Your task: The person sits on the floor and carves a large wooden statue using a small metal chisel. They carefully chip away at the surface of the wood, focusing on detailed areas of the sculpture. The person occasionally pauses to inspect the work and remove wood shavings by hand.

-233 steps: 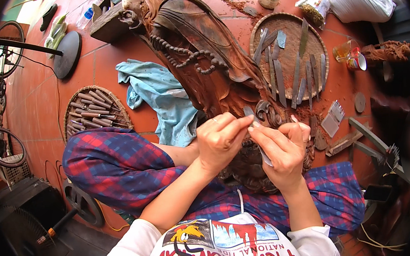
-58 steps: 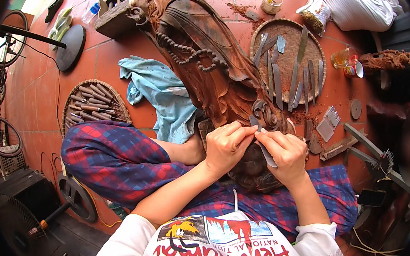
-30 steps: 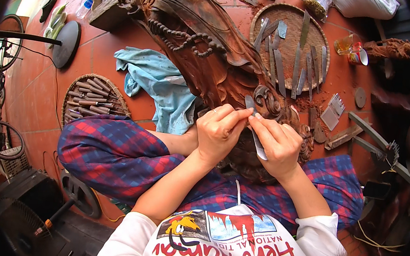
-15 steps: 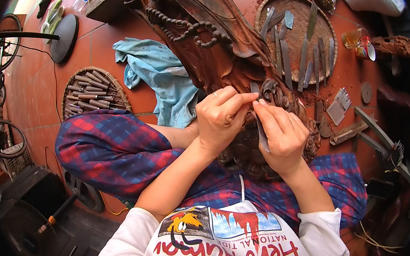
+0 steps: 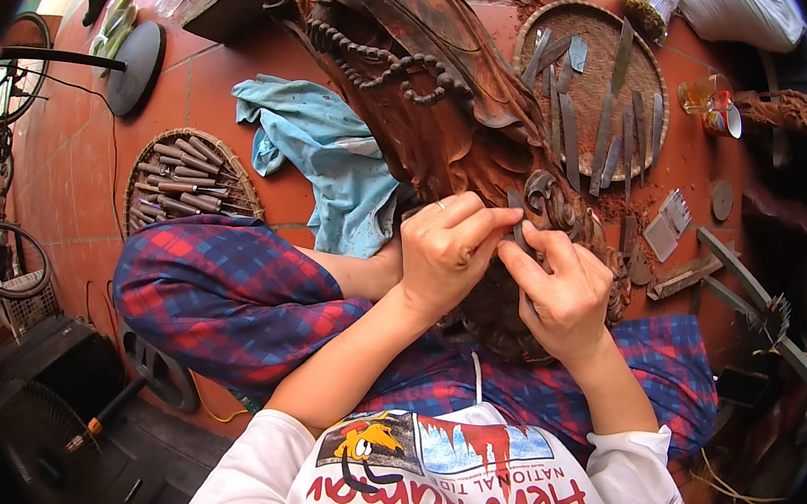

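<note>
A brown carved wooden statue (image 5: 478, 147) with a string of carved beads lies on the floor before me, its ornate curled end by my lap. Both hands work over that carved end. A thin, flat, dark grey strip, like a small file or scraper (image 5: 515, 203), rests against the carving. My left hand (image 5: 445, 251) pinches its far part between thumb and fingers. Around its nearer part, my right hand (image 5: 561, 293) is closed, and much of the strip is hidden under those fingers. The fingertips of both hands nearly meet.
A round woven tray (image 5: 588, 85) with several flat metal strips lies at far right. To the left are a basket (image 5: 245, 186) of wooden-handled tools and a light blue cloth (image 5: 329, 161). A glass (image 5: 697, 94) and a metal frame (image 5: 745, 273) stand on the right.
The whole view has shifted slightly. Both hands have slid a little toward me along the carving with the strip, and less of the strip shows below the right fingers.
</note>
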A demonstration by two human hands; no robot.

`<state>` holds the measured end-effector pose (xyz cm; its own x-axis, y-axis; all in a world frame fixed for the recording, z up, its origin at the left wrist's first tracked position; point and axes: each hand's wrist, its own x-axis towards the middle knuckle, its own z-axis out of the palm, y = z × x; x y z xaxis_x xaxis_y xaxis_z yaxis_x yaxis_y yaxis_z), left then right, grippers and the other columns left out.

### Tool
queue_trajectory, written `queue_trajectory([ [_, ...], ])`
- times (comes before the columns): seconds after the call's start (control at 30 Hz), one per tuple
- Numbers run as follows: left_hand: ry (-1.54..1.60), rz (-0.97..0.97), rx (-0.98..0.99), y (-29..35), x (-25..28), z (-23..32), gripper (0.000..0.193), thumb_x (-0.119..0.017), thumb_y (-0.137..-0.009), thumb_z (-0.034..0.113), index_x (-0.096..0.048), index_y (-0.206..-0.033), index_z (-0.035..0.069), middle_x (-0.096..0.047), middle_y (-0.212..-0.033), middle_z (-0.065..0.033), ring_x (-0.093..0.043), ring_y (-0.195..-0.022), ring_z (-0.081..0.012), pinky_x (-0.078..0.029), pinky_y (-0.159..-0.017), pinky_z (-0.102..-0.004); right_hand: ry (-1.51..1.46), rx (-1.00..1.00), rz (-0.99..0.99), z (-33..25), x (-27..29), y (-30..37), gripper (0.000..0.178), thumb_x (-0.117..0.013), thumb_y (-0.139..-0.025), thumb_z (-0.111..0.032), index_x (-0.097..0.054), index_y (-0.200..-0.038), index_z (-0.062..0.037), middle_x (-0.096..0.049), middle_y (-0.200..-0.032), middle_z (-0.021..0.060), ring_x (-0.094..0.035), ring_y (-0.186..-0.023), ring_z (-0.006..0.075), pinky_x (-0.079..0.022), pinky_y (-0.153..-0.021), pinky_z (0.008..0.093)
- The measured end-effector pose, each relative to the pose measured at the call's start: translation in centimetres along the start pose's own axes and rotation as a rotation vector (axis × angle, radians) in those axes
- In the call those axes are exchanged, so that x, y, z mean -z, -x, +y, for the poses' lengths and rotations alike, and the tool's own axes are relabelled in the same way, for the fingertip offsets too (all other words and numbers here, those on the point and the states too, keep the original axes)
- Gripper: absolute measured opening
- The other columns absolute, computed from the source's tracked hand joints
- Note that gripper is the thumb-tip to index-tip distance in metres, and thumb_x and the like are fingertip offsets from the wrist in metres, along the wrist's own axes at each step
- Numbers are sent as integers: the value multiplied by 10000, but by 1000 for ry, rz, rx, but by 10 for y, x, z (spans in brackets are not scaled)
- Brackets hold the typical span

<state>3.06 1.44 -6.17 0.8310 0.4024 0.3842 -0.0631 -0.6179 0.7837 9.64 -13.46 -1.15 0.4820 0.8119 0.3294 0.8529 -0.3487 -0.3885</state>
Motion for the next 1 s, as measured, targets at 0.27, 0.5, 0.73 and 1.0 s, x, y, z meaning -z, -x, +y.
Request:
queue_trajectory([
  [0.27,14,-6,12,3,0,3,230,-768,-715,-31,-797,-907,92,-532,-643,-36,-545,-553,-189,-426,-514,-322,-10,61,-49,3,6,-4,156,-680,-743,-128,-681,-893,-86,-682,-1009,141,-644,-669,210,-503,-577,324],
  [0.5,15,7,36,7,0,2,216,-770,-734,-32,-792,-920,76,-534,-647,-43,-536,-548,-172,-410,-500,-316,-39,72,-76,9,3,2,142,-684,-743,-151,-693,-875,-98,-701,-1037,133,-629,-650,198,-510,-592,322],
  [0.73,15,16,63,-1,1,1,216,-752,-748,-60,-788,-920,66,-592,-681,-56,-572,-572,-185,-444,-528,-309,-60,73,-56,14,6,-7,118,-679,-746,-154,-677,-855,-109,-699,-1035,94,-650,-682,201,-509,-602,336],
  [1.0,46,49,83,-2,0,-1,226,-749,-755,-74,-784,-938,54,-570,-667,-55,-541,-555,-160,-416,-512,-298,-63,90,-30,13,5,-13,128,-670,-753,-155,-674,-870,-102,-687,-1015,91,-647,-677,203,-503,-619,344],
])
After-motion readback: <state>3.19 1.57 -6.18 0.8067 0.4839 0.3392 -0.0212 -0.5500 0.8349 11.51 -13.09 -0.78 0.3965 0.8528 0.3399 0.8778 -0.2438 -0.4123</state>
